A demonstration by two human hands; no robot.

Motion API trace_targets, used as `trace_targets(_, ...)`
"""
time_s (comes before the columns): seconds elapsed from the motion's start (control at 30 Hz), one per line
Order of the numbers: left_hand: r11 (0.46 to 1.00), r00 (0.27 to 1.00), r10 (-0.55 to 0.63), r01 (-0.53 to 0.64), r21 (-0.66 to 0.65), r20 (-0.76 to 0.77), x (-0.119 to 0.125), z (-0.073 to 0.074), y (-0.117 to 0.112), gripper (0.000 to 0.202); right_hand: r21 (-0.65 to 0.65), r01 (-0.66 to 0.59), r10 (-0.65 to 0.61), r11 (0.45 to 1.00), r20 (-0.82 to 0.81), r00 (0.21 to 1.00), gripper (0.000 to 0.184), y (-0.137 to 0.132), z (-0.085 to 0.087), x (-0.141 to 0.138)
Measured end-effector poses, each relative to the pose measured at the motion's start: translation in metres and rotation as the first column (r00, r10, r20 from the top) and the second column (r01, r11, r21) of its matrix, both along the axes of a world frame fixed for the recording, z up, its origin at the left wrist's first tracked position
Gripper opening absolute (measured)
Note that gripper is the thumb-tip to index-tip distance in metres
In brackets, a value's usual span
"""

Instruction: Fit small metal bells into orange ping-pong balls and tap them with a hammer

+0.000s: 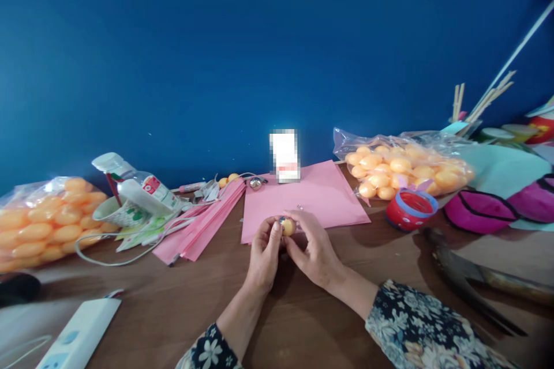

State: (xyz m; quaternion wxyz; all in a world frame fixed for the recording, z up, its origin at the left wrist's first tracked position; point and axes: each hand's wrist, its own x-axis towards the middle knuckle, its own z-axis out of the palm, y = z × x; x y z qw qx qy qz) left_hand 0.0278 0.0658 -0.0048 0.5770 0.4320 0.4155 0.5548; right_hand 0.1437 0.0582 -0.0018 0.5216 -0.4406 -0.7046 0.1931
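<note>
A small round yellowish ball (288, 226) with dark marks on its left side sits between my hands, in front of the pink paper. My left hand (263, 253) is closed around its left side, with the thumb laid along the front. From the right, the curled fingers and thumb of my right hand (315, 251) meet at the same ball. Just beyond the fingers, a tiny shiny piece (300, 207) lies on the pink paper sheets (346, 202). A silver ball-shaped item (255, 183) rests at the paper's back left corner.
Bags of orange balls (43, 230) stand left and right. Pink strips (203, 225), a white cable (99, 264), a cup with a bottle (125, 211) and a power strip (80, 334) lie left. A red pot (411, 213) and a curved tool (467, 271) are right.
</note>
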Motion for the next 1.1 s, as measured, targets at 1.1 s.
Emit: trace_targets(1.1,0.999,0.999,-0.016,0.017,0.042,-0.031,-0.001,-0.001,-0.001,0.027,-0.052,-0.060,0.057,0.997,-0.046,0.997,0.049,0.000,-0.007,-0.002)
